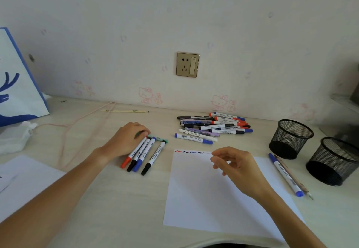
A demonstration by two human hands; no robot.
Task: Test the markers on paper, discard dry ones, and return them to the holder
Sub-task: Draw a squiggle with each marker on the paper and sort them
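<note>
Under my right hand [236, 167] lies the paper [204, 193], its top edge carrying red, blue and black test squiggles; the markers' barrel labels are too small to read. My right fingers hang loosely curled, holding nothing. My left hand [127, 138] curls over the tops of four markers [142, 155]. Beyond my fingers lies the marker pile [213, 127]; two mesh holders [291, 138] stand right.

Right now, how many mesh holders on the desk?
2. One mesh holder stands at the right beyond the paper; the other mesh holder stands just right of it, nearer the desk edge. Both look empty.
</note>
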